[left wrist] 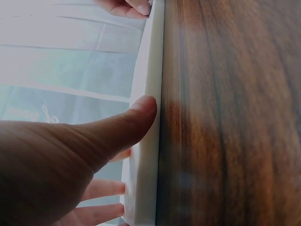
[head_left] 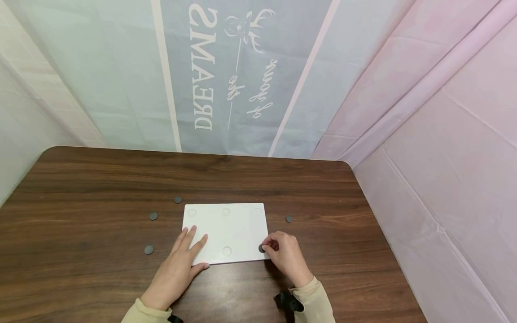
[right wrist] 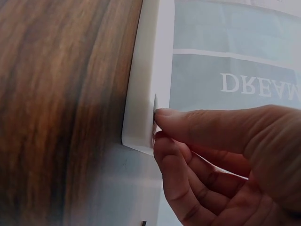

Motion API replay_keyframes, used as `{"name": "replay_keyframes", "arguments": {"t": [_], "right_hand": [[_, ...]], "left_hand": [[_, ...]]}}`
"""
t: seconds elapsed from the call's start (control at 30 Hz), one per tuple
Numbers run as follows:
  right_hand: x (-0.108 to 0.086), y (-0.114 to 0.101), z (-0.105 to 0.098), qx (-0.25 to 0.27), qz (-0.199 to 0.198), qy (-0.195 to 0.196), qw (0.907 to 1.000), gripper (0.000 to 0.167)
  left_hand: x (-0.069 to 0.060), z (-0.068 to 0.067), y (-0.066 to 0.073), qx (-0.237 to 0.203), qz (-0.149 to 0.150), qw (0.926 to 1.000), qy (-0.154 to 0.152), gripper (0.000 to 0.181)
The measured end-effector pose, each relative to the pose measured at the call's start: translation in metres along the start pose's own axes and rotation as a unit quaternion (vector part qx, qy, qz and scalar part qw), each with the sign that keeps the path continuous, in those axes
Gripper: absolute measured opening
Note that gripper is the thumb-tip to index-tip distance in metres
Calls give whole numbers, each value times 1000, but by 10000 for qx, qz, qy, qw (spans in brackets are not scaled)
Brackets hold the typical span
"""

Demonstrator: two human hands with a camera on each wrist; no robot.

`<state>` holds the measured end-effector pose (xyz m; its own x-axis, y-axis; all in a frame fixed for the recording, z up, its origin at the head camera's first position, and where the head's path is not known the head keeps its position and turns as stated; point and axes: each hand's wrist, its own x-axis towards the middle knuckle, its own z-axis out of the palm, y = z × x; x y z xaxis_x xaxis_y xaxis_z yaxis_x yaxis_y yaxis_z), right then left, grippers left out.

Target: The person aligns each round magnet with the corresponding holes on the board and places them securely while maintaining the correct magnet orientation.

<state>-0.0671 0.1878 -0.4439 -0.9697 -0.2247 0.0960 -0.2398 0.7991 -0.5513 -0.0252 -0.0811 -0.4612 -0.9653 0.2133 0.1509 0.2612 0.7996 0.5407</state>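
A white rectangular board (head_left: 230, 231) with shallow round recesses lies on the table. My left hand (head_left: 176, 264) rests on its near left corner, fingers spread over the top; in the left wrist view the thumb (left wrist: 136, 115) lies against the board's side edge. Between thumb and fingertips my right hand (head_left: 286, 255) pinches a dark round disc (head_left: 261, 248) at the board's near right corner. In the right wrist view only a thin edge of that disc (right wrist: 154, 117) shows, close to the board's surface.
Three dark discs, a far one (head_left: 178, 200), a middle one (head_left: 153, 216) and a near one (head_left: 148, 250), lie left of the board. One more disc (head_left: 288, 219) lies to its right. Behind the wooden table (head_left: 101, 179) hangs a printed curtain (head_left: 242, 89).
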Motion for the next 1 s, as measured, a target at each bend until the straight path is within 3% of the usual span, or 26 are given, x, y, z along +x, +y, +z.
{"name": "replay_keyframes", "arguments": {"t": [0.5,0.77,1.0], "right_hand": [[-2,2,1,13,26,36,10000,12],[-6,11,-2,-91,153,688,9975,10],[-11,18,-4,-270,199,845,9959,10]], "left_hand": [[0,0,-1,9,105,9999,45,61],[0,0,-1,-12,14,10000,-18,61],[1,1,-1,2,26,10000,-13,61]]}}
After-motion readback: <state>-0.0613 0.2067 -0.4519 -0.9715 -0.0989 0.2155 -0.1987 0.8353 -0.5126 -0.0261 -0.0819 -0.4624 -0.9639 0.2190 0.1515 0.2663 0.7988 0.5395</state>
